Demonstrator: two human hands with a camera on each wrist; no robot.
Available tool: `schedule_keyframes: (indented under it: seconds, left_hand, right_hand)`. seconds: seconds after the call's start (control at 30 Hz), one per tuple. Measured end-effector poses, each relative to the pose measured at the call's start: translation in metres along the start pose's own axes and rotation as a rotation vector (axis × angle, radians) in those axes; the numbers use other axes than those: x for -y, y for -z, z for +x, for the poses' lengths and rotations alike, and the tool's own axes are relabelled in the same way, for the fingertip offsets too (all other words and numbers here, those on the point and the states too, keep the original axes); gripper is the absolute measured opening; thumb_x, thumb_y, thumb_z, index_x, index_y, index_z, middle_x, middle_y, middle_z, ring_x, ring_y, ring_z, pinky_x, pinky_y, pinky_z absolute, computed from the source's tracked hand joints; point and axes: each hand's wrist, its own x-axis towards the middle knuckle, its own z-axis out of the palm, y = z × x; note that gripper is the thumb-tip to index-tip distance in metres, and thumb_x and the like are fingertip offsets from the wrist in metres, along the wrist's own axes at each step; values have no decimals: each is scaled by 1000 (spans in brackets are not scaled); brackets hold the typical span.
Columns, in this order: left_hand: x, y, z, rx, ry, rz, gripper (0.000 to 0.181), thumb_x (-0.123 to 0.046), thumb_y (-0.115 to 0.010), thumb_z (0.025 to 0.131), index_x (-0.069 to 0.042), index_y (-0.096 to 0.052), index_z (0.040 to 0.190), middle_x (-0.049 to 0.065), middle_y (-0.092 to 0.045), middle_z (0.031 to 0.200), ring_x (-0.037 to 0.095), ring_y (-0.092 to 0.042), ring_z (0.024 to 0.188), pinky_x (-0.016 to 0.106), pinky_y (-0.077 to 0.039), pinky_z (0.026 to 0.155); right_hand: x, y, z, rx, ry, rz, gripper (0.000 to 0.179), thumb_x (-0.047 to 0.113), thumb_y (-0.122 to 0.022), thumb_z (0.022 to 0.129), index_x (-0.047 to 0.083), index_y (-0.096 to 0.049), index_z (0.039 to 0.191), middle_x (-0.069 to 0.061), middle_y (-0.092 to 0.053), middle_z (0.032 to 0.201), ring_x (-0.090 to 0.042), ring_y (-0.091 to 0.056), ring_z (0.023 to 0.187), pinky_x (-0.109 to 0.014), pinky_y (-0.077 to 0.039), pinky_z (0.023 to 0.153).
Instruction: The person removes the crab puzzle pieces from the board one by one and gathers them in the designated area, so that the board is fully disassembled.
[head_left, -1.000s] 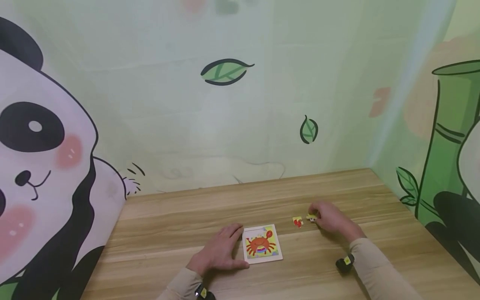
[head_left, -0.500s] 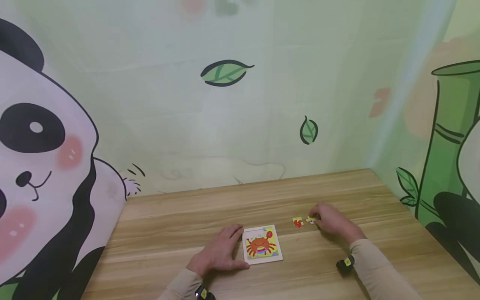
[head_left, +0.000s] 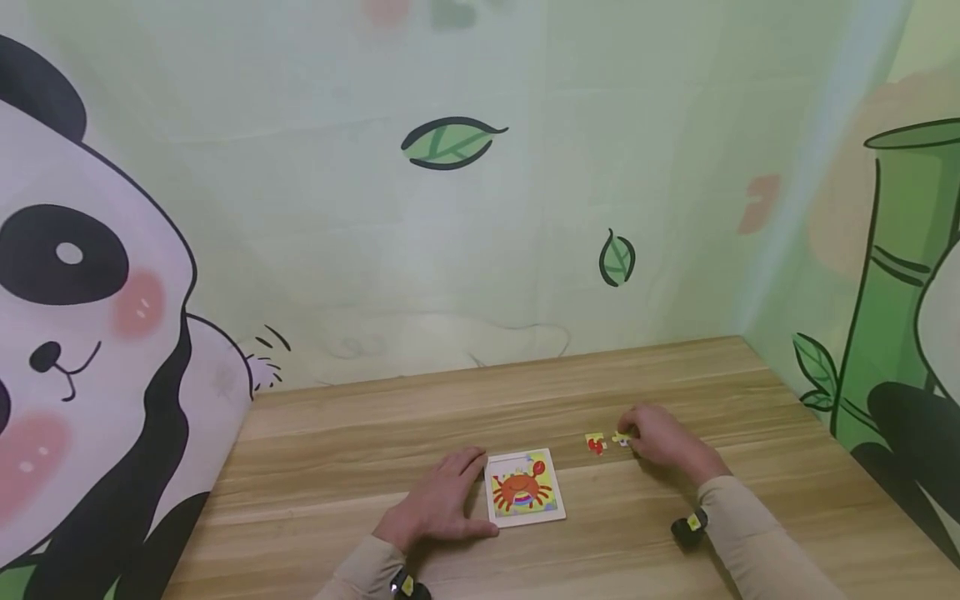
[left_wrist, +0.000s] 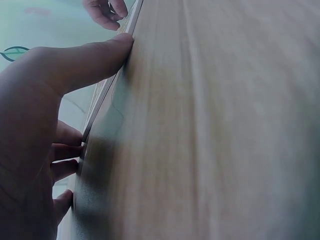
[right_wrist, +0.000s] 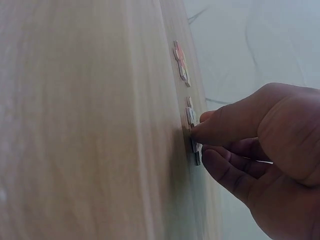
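Observation:
A square crab jigsaw puzzle [head_left: 521,490] in a white frame lies on the wooden table, a pale gap at its upper left. My left hand [head_left: 438,500] rests along the frame's left side, fingers extended at the top corner and thumb at the bottom one. In the left wrist view the thumb [left_wrist: 95,60] touches the frame's edge. Farther right, my right hand [head_left: 660,437] pinches a yellow puzzle piece [head_left: 619,438] at the table surface; its fingers hide part of it. A red and yellow puzzle piece [head_left: 595,443] lies flat just to its left.
The wooden table [head_left: 360,433] meets a pale green wall [head_left: 337,208] printed with leaves at the back. A printed panda [head_left: 67,333] covers the left side, green bamboo [head_left: 892,292] the right. Each wrist wears a small black camera [head_left: 688,529].
The yellow piece under my right hand has turned slightly and sits a bit lower, with more of it showing. My left hand and the framed puzzle stay put.

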Motion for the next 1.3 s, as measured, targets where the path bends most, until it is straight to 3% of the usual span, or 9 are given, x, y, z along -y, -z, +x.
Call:
schedule_keyframes:
  seconds: [0.33, 0.63, 0.93, 1.3]
  left_hand:
    - [-1, 1, 0, 1, 2, -10, 104, -76, -60, 75, -7, -36, 149, 9, -33, 155, 28, -33, 142, 46, -30, 118]
    - [-1, 2, 0, 2, 1, -3, 105, -77, -59, 75, -7, -35, 150, 9, -34, 155, 27, -32, 143, 46, -30, 118]
    - [-1, 0, -1, -19, -8, -10, 104, -75, -62, 75, -6, -36, 149, 10, -35, 153, 28, -34, 141, 46, -31, 117]
    - [1, 5, -4, 19, 12, 8, 105, -76, -60, 76, -7, -33, 151, 10, -32, 156, 27, -32, 143, 45, -28, 119]
  right_hand:
    - [17, 6, 7, -36, 20, 36, 25, 0, -67, 77, 0, -70, 103, -11, -71, 95, -21, -63, 82, -41, -56, 75]
    - [38, 3, 24, 8, 16, 47, 28, 6, -68, 82, 1, -70, 109, -12, -71, 102, -20, -63, 87, -38, -57, 76]
    - [62, -2, 34, 6, 114, 48, 28, 8, -69, 82, 1, -70, 109, -12, -70, 102, -17, -61, 84, -35, -55, 73]
    - [92, -21, 43, 63, 200, 34, 28, 13, -72, 83, 3, -70, 109, -7, -70, 100, -17, -63, 86, -33, -56, 76]
